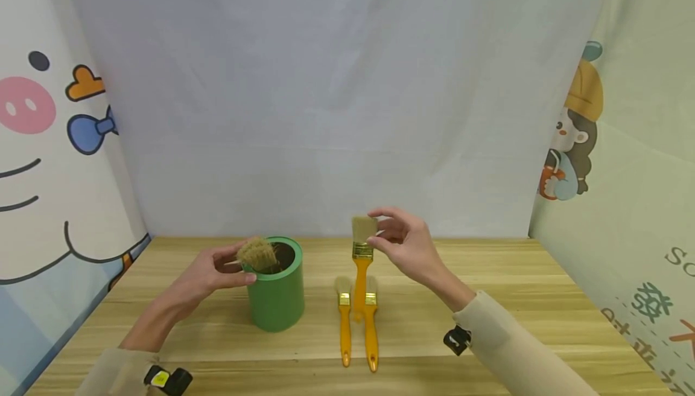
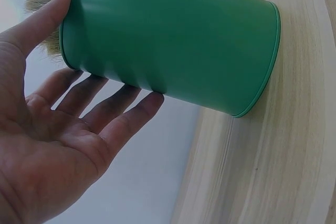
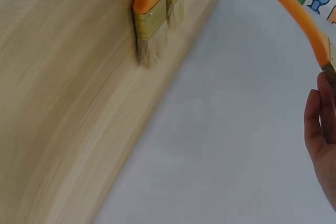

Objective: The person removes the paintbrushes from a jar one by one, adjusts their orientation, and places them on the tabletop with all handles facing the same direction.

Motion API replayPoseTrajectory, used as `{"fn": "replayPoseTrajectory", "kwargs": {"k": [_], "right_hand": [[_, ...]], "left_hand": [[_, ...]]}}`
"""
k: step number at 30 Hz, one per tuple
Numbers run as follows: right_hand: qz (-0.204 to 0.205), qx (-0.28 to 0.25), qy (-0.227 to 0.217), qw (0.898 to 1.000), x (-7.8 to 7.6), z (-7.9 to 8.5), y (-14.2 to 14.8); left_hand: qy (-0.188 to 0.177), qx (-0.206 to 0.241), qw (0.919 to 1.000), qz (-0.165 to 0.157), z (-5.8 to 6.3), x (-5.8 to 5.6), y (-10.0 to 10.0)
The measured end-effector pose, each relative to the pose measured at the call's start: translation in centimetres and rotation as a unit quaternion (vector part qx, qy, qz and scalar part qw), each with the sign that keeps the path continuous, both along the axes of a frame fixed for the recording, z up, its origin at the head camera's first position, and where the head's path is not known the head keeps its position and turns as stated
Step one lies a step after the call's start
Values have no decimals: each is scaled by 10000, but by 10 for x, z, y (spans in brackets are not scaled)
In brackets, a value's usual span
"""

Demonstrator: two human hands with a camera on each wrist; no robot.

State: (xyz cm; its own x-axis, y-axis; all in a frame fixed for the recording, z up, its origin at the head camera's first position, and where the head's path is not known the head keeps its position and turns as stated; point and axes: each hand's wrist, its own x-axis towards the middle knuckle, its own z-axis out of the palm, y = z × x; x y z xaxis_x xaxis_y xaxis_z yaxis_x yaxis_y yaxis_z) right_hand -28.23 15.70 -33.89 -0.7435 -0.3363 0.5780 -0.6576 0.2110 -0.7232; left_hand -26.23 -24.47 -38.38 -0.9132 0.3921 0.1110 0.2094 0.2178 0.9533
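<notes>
My left hand (image 1: pixel 205 270) holds the upper side of a green cylindrical container (image 1: pixel 278 304), its thumb at the rim and its fingers along the wall, as the left wrist view shows. A brush with pale bristles (image 1: pixel 257 255) leans inside, bristles up above the rim; its handle is hidden. My right hand (image 1: pixel 407 246) pinches a wide paintbrush (image 1: pixel 362 266) near its bristles and metal band. That brush is held upright above the table, its orange handle pointing down. Below it lie two smaller orange-handled paintbrushes, one on the left (image 1: pixel 345 329) and one on the right (image 1: pixel 371 335).
The wooden table (image 1: pixel 434 335) ends at a pale grey cloth backdrop (image 1: pixel 326 112). Printed cloths hang at both sides, with a pig figure (image 1: pixel 27 106) on the left and a cartoon girl (image 1: pixel 575 130) on the right.
</notes>
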Motion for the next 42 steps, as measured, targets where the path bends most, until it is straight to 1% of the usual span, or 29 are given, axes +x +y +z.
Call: {"fn": "replayPoseTrajectory", "kwargs": {"k": [3, 10, 17, 24, 32, 36, 39, 42], "right_hand": [[-101, 101, -106, 9998, 0, -6, 10], [-199, 148, -612, 9978, 1, -19, 29], [-256, 231, -987, 9945, -1, -30, 47], [-279, 247, -1519, 9877, -1, -39, 63], [-283, 287, -2188, 9749, -4, -50, 72], [-210, 339, -2341, 9714, -8, -56, 74], [-195, 382, -2371, 9705, -10, -59, 74], [-250, 447, -2407, 9692, -12, -63, 74]], "left_hand": [[5, 13, 10000, -8, 0, 0, 1], [12, -16, 10000, 32, 0, 0, 0], [37, -78, 10000, 37, 1, 2, 0], [3, -103, 9999, 51, 2, 2, 0], [26, -75, 10000, 47, 1, 2, 0], [28, -54, 10000, 55, 1, 1, 0], [-4, -83, 9999, 89, 1, 1, 0], [-7, -94, 9999, 85, 1, 1, 0]]}}
